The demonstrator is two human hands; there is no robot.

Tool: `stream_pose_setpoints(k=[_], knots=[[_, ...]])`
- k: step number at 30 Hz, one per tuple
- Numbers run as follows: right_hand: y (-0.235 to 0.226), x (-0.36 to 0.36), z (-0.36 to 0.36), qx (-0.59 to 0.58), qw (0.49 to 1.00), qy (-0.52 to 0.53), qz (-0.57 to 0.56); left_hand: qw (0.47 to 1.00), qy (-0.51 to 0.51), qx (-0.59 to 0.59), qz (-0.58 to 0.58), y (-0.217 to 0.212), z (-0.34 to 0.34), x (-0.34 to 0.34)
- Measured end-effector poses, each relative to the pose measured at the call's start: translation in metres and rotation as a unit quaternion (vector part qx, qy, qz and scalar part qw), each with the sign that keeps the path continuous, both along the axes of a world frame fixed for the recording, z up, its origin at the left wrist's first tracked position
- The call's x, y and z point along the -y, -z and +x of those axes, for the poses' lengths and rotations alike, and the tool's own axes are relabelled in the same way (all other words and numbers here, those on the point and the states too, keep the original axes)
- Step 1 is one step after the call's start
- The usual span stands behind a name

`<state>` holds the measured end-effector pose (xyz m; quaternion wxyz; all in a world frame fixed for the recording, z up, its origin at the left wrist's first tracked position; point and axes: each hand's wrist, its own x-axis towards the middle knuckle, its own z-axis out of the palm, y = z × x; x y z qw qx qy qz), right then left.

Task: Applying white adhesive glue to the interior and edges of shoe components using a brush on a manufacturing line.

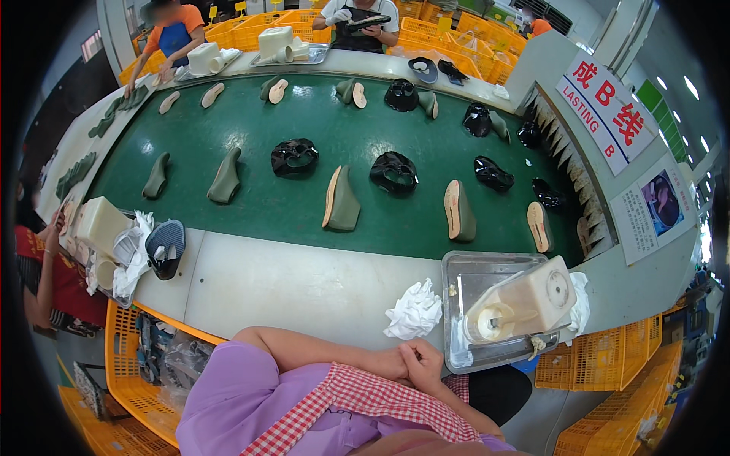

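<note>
My left hand [390,363] and my right hand [423,363] are together in front of my body, just below the table's near edge. The right hand is closed around the left, whose fingers are hidden. Nearest to them lies a crumpled white cloth [415,310]. To the right, a clear plastic tray [454,275] holds a cream plastic container [525,300] lying on its side, with whitish paste at its mouth. Beyond, green shoe lasts [346,204], some with tan insoles [454,209], and glossy black shoe uppers [394,173] stand spaced along a green conveyor belt [266,199].
White ledges [266,277] border the belt. A dark blue shoe upper [165,247] and another cream container [104,224] are at the left. At the right, the belt meets a fringed machine opening [559,148]. Orange crates [593,353] stand below; co-workers [365,23] work across and at the left.
</note>
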<state>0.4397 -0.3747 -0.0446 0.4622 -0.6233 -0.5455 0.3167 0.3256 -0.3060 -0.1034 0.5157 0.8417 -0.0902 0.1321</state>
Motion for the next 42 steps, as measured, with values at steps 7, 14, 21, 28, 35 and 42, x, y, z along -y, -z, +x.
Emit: stream_pose_setpoints(k=[7, 14, 21, 28, 35, 42], knots=[[0.0, 0.001, -0.001, -0.007, 1.0, -0.002, -0.008, 0.999, -0.014, 0.032, 0.007, -0.004, -0.001, 0.001], [0.001, -0.002, 0.0, -0.012, 1.0, -0.002, -0.008, 1.0, -0.004, 0.004, -0.01, 0.002, 0.0, 0.0], [0.002, 0.001, 0.0, -0.002, 1.0, 0.001, -0.001, 1.0, -0.016, 0.013, -0.004, -0.005, -0.002, 0.002], [0.003, 0.003, 0.0, -0.003, 1.0, 0.003, -0.012, 1.0, 0.012, -0.003, -0.005, 0.003, 0.0, 0.002], [0.001, 0.002, -0.002, 0.007, 1.0, 0.008, -0.001, 1.0, -0.005, -0.002, -0.017, 0.014, -0.001, 0.005], [0.0, 0.002, 0.001, 0.011, 1.0, -0.008, -0.007, 1.0, -0.027, 0.003, -0.016, 0.009, 0.001, 0.004]])
